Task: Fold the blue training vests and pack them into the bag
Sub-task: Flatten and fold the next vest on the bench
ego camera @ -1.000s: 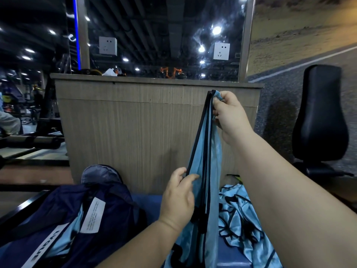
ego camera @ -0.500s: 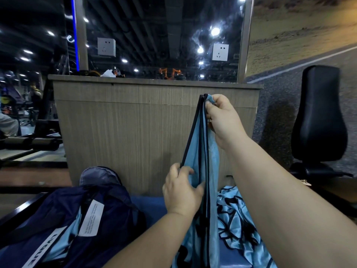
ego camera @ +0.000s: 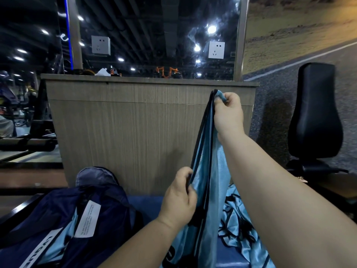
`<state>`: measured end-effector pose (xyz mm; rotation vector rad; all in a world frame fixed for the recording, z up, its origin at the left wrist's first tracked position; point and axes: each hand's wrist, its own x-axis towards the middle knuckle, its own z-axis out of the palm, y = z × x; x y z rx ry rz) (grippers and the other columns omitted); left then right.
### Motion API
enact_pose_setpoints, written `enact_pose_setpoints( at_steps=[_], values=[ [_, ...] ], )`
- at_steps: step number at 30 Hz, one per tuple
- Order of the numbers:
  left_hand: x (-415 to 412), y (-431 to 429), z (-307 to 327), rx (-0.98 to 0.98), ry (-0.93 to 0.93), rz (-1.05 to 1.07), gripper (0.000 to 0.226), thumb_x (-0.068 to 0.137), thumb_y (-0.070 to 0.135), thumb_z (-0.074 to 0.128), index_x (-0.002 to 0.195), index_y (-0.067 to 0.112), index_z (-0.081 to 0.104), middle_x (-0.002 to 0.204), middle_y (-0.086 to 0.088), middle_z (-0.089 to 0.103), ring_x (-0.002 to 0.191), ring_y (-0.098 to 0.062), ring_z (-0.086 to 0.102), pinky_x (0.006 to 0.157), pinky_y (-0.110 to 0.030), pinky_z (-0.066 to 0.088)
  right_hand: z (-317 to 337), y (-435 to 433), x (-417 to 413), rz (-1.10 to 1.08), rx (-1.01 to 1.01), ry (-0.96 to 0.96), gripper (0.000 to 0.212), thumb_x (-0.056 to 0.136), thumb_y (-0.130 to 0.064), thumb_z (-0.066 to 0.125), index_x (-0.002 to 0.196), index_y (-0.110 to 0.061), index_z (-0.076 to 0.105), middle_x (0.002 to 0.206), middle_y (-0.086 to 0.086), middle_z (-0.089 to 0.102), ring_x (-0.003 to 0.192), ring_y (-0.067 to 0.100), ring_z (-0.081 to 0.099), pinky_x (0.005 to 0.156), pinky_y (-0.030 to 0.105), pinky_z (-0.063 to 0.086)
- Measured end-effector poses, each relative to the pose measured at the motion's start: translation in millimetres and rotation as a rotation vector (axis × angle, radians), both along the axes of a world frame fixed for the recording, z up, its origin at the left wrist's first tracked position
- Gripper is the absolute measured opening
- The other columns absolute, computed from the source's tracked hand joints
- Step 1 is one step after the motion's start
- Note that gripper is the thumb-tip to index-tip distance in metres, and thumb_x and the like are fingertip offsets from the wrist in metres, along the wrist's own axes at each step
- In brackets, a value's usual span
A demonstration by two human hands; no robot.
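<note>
Fingers [ego camera: 182, 174] of left hand [ego camera: 179, 198] and right hand [ego camera: 229, 115] pinch the vest [ego camera: 218, 171], stretched near-upright, seemingly folded lengthwise.

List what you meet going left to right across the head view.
Navy bag → left hand → held blue vest → loose blue vests → black padded seat. Right hand omitted: it overlaps the held vest.

A wood-grain counter [ego camera: 135, 132] fills the middle of a dim gym. Above it, a dark glossy panel [ego camera: 154, 20] carries two white wall sockets [ego camera: 100, 45] and shows bright ceiling lights [ego camera: 211, 29]. At right are a road mural [ego camera: 299, 35] and a black padded seat back [ego camera: 314, 113]. Weight equipment [ego camera: 27, 144] stands at left.
</note>
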<state>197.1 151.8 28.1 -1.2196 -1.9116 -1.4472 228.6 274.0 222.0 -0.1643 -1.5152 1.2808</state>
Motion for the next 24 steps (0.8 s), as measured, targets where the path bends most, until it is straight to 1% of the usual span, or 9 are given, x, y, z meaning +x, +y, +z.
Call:
enact_pose_setpoints(
  at_steps=[4, 6, 10, 11, 13, 16, 19, 21, 24],
  values=[
    [7, 8, -3, -0.112, 0.042, 0.018, 0.038, 0.088, 0.022, 0.032, 0.12, 0.038, 0.044, 0.12, -0.001, 0.051, 0.092, -0.02, 0.056, 0.081, -0.028, 0.049, -2, -10, -2, 0.008, 0.024, -0.009, 0.018, 0.1, -0.022, 0.052, 0.084, -0.031, 0.047, 0.082, -0.005, 0.054, 0.07, 0.009, 0.05, 0.066, 0.032, 0.049],
    [13, 9, -1, -0.082, -0.06, 0.057, 0.045, 0.088, 0.046, 0.028, 0.125, 0.033, 0.05, 0.13, 0.002, 0.046, 0.1, -0.019, 0.057, 0.086, -0.034, 0.05, -2, -14, -1, 0.036, 0.021, -0.006, 0.019, 0.1, -0.02, 0.051, 0.085, -0.031, 0.047, 0.084, -0.003, 0.055, 0.068, 0.009, 0.053, 0.061, 0.029, 0.053],
    [25, 11, 5, -0.253, -0.177, 0.19, 0.103, 0.062, 0.098, 0.025, 0.137, 0.03, 0.047, 0.155, 0.006, 0.024, 0.136, -0.016, 0.038, 0.106, -0.038, 0.041, -2, -18, 2, 0.091, 0.005, -0.009, 0.019, 0.101, -0.017, 0.049, 0.086, -0.028, 0.048, 0.087, -0.001, 0.059, 0.052, 0.001, 0.06, 0.061, 0.031, 0.058],
    [23, 13, 4, -0.286, -0.196, 0.214, 0.101, 0.061, 0.097, 0.033, 0.133, 0.029, 0.051, 0.157, 0.005, 0.021, 0.137, -0.017, 0.036, 0.107, -0.038, 0.041, -2, -19, 2, 0.103, 0.003, -0.009, 0.019, 0.101, -0.016, 0.049, 0.086, -0.027, 0.048, 0.085, -0.002, 0.059, 0.05, -0.001, 0.06, 0.063, 0.033, 0.059],
    [18, 19, 1, -0.278, -0.219, 0.228, 0.064, 0.073, 0.078, 0.058, 0.109, 0.025, 0.062, 0.152, 0.002, 0.028, 0.13, -0.02, 0.045, 0.1, -0.037, 0.046, -1, -20, 4, 0.123, 0.003, -0.001, 0.018, 0.101, -0.015, 0.049, 0.087, -0.026, 0.048, 0.081, -0.003, 0.058, 0.052, 0.001, 0.061, 0.065, 0.033, 0.06],
    [11, 17, -3, -0.158, -0.263, 0.146, 0.028, 0.082, 0.043, 0.071, 0.077, 0.02, 0.055, 0.13, 0.002, 0.043, 0.094, -0.006, 0.056, 0.083, -0.024, 0.051, 2, -15, 7, 0.094, -0.003, 0.02, 0.02, 0.101, -0.011, 0.048, 0.086, -0.025, 0.048, 0.081, -0.002, 0.06, 0.063, 0.008, 0.064, 0.067, 0.032, 0.061],
    [0, 6, 2, -0.056, -0.319, 0.046, 0.029, 0.076, 0.026, 0.078, 0.069, 0.027, 0.05, 0.104, 0.004, 0.049, 0.074, 0.005, 0.049, 0.069, -0.005, 0.038, 4, 1, 7, -0.054, 0.014, 0.034, 0.02, 0.099, -0.013, 0.05, 0.084, -0.027, 0.049, 0.079, -0.007, 0.061, 0.076, 0.015, 0.066, 0.072, 0.027, 0.058],
    [-14, -1, 5, -0.057, -0.346, 0.035, 0.034, 0.068, 0.03, 0.078, 0.061, 0.027, 0.044, 0.083, 0.008, 0.049, 0.067, 0.001, 0.046, 0.063, -0.008, 0.034, 3, 13, 9, -0.186, 0.046, 0.01, 0.011, 0.099, -0.017, 0.052, 0.089, -0.023, 0.05, 0.077, -0.011, 0.056, 0.072, 0.01, 0.058, 0.061, 0.006, 0.044],
    [-29, -12, 10, -0.191, -0.411, -0.023, 0.038, 0.076, 0.018, 0.076, 0.064, 0.021, 0.041, 0.065, 0.012, 0.041, 0.056, -0.002, 0.035, 0.053, -0.014, 0.03, -8, 28, 9, -0.292, 0.03, -0.061, 0.004, 0.098, -0.021, 0.053, 0.096, -0.02, 0.051, 0.079, -0.009, 0.053, 0.067, 0.005, 0.047, 0.048, 0.007, 0.036]
  ],
)
